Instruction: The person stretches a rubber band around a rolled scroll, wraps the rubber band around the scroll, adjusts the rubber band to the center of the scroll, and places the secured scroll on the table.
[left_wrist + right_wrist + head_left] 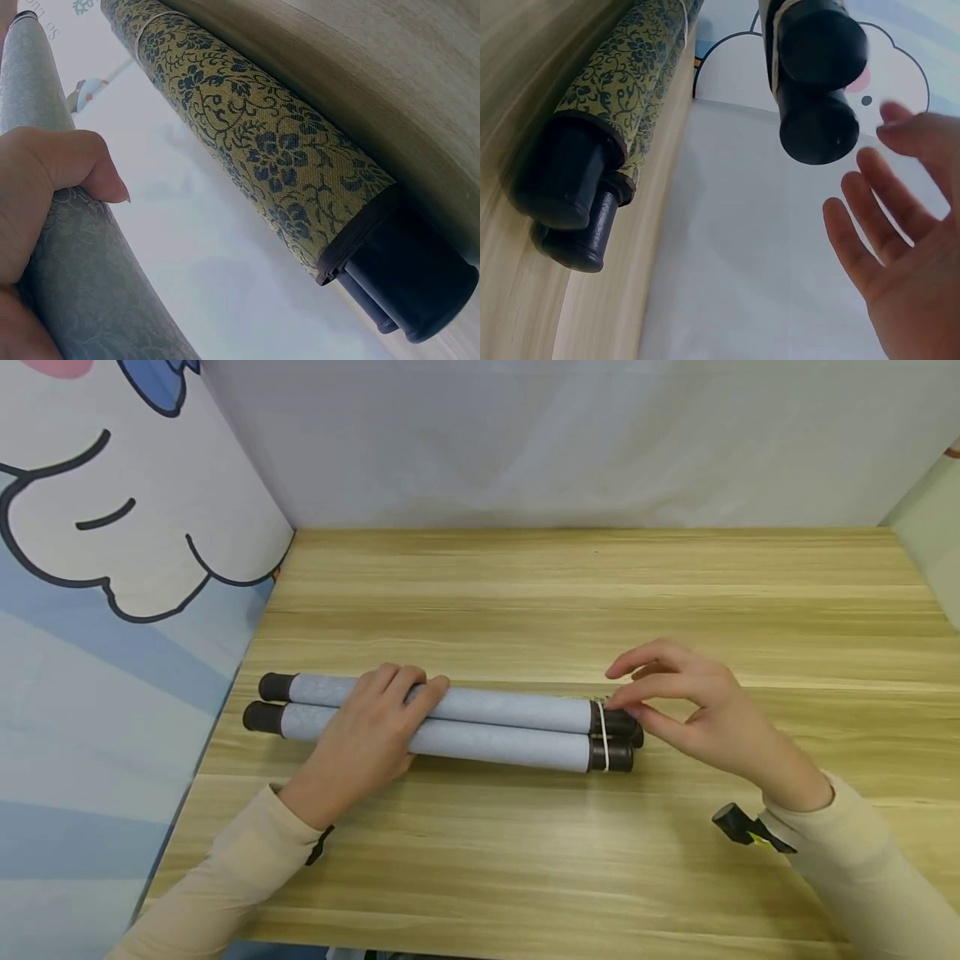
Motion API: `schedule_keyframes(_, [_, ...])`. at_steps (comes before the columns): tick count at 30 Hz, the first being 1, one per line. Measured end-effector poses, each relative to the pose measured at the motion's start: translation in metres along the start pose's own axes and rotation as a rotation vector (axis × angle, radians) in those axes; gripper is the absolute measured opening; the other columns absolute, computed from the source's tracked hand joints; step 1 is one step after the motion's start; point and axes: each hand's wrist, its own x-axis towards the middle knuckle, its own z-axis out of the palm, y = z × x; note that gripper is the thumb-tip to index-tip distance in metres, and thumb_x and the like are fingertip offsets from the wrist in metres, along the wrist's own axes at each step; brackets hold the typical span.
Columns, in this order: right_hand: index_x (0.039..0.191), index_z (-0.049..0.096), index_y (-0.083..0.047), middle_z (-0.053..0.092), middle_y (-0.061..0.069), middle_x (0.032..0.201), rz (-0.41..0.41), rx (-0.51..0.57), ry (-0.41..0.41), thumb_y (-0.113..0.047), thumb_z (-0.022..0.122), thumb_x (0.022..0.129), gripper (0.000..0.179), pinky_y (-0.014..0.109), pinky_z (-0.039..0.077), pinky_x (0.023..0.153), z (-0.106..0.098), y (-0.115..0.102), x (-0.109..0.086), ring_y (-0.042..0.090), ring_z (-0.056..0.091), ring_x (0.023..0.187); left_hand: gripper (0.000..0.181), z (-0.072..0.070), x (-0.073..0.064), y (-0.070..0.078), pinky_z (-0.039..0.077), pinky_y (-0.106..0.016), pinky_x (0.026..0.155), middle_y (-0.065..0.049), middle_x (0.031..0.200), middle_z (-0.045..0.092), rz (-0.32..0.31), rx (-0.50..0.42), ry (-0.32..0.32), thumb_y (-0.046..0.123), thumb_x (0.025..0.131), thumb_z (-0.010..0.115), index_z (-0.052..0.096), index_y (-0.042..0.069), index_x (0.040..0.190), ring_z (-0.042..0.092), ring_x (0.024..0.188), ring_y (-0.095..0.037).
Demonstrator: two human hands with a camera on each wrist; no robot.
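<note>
Two rolled scrolls (510, 747), pale grey-blue with dark end knobs, lie side by side across the table. My left hand (375, 718) grips them left of their middle; in the left wrist view its thumb lies over a grey scroll (97, 277). A thin white band (602, 735) loops around their right knobs. Beside those knobs is my right hand (690, 702), fingers apart and loosely bent, with nothing visible in them. In both wrist views, gold scrolls with dark floral patterns (247, 135) lie below on the table; the head view mostly hides them.
The wood-grain table (525, 602) meets a plain pale backdrop (555, 452) at its far edge. A cartoon-printed panel (112, 693) borders its left side. A black wrist device (738, 825) sits at the right sleeve.
</note>
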Motion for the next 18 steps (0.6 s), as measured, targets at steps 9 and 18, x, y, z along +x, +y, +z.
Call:
schedule_keyframes(9, [0.092, 0.075, -0.022, 0.061, 0.011, 0.115, -0.148, -0.094, -0.139, -0.034, 0.055, 0.100, 0.025, 0.017, 0.037, 0.103, 0.013, 0.000, -0.002, 0.021, 0.050, 0.113, 0.056, 0.001, -0.001, -0.001, 0.051, -0.047, 0.089, -0.013, 0.112, 0.059, 0.024, 0.009, 0.000, -0.002, 0.076, 0.072, 0.056, 0.012, 0.127, 0.057, 0.102, -0.032])
schedule_keyframes(18, [0.091, 0.067, -0.005, 0.057, 0.002, 0.084, -0.129, -0.227, 0.040, -0.025, 0.048, 0.104, 0.031, 0.016, 0.040, 0.068, 0.033, 0.006, -0.008, 0.009, 0.048, 0.078, 0.052, -0.008, 0.000, 0.001, 0.053, -0.043, 0.091, -0.009, 0.115, 0.061, 0.140, 0.097, -0.055, -0.005, 0.080, 0.067, 0.053, 0.012, 0.126, 0.059, 0.104, -0.028])
